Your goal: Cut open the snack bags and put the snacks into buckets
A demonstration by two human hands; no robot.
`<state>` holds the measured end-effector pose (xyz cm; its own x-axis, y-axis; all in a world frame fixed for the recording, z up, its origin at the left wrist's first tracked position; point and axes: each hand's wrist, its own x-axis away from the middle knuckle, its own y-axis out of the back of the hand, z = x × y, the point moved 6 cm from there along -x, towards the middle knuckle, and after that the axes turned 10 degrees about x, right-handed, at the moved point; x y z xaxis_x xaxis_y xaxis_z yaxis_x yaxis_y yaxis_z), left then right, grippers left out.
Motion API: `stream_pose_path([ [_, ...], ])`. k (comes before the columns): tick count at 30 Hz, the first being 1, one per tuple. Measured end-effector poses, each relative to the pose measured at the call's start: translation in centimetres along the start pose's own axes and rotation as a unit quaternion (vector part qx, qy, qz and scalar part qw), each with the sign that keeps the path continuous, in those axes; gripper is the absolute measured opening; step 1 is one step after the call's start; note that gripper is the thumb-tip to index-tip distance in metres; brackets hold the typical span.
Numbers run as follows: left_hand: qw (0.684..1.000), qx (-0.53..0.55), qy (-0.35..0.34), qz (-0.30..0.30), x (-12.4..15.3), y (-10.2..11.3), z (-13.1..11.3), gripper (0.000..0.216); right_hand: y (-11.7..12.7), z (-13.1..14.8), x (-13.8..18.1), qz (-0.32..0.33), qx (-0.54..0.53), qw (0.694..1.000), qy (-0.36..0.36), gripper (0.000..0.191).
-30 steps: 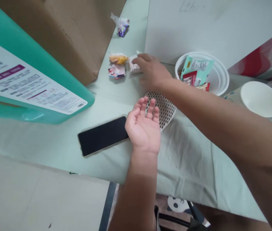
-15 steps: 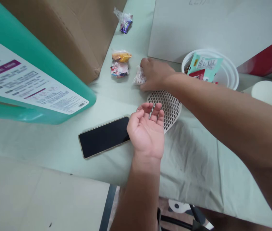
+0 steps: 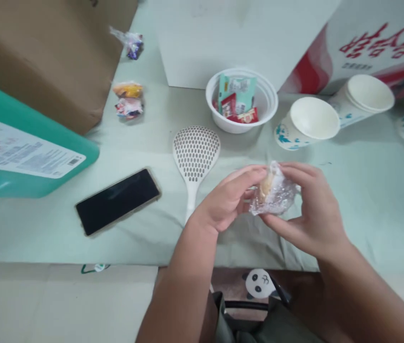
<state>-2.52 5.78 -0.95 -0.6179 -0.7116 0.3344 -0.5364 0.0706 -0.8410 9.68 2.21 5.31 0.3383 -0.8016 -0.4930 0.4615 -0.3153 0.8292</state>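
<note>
Both my hands hold a small snack in a clear crinkled wrapper [image 3: 275, 195] above the near edge of the table. My left hand [image 3: 228, 197] pinches the wrapper's left end with its fingertips. Around the right side and underneath, my right hand [image 3: 310, 209] cups the packet with curled fingers. A white slotted spoon [image 3: 195, 155] lies on the pale green tablecloth [image 3: 366, 200] just left of my left hand, and a black phone [image 3: 117, 200] lies face up further left.
A white bowl [image 3: 269, 102] with snack packets stands behind the spoon. Paper cups [image 3: 310, 121] stand to its right. Two wrapped snacks [image 3: 128, 99] lie beside a brown carton [image 3: 44, 57]; another [image 3: 132, 45] lies further back. A teal box [image 3: 16, 152] fills the left. White boxes stand behind.
My right hand picked up the clear-wrapped snack from beside the other packets and brought it toward me. My left hand turned over and closed on the wrapper. The view shifted right.
</note>
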Motion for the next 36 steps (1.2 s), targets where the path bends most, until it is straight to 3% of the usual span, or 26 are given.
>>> stream_pose_path([
  [3, 0.998, -0.037, 0.04, 0.041, -1.3, -1.4, 2.5, 0.034, 0.4, -1.4, 2.5, -0.001, 0.009, 1.0, -0.026, 0.068],
  [6, 0.998, -0.041, 0.047, -0.013, -2.6, -1.5, 3.8, 0.029, 0.6, -3.1, 4.2, 0.011, -0.014, 0.999, -0.042, 0.073],
  [11, 0.993, -0.014, 0.043, -0.108, -3.8, -0.9, 4.6, 0.03, 0.6, -8.6, 7.4, -0.024, 0.047, 0.986, -0.159, 0.039],
  [16, 0.994, -0.011, 0.007, -0.11, -4.2, -0.7, 4.7, 0.033, -1.3, -12.3, 8.9, 0.095, 0.15, 0.955, -0.235, 0.029],
  [20, 0.996, -0.015, -0.011, -0.092, -4.3, -0.7, 4.6, 0.043, -0.8, -12.8, 8.5, 0.14, 0.126, 0.933, -0.308, 0.024],
  [24, 0.995, 0.013, -0.025, -0.095, -4.4, -0.6, 4.1, 0.052, 0.0, -12.7, 9.0, 0.124, -0.059, 0.878, -0.459, 0.011],
  [26, 0.994, 0.02, -0.034, -0.104, -4.3, -0.6, 3.9, 0.055, -0.3, -11.3, 9.1, 0.091, -0.233, 0.843, -0.476, 0.014],
  [29, 0.991, 0.002, -0.059, -0.118, -4.3, -0.4, 3.9, 0.063, -1.4, -7.6, 8.8, 0.093, -0.469, 0.751, -0.454, 0.028],
  [31, 0.99, -0.018, -0.071, -0.12, -4.3, -0.4, 4.1, 0.065, -2.1, -5.4, 8.7, 0.113, -0.538, 0.703, -0.451, 0.028],
  [36, 0.987, -0.049, -0.087, -0.129, -4.3, -0.6, 4.4, 0.05, -3.3, -3.2, 8.8, 0.156, -0.58, 0.646, -0.472, 0.028],
])
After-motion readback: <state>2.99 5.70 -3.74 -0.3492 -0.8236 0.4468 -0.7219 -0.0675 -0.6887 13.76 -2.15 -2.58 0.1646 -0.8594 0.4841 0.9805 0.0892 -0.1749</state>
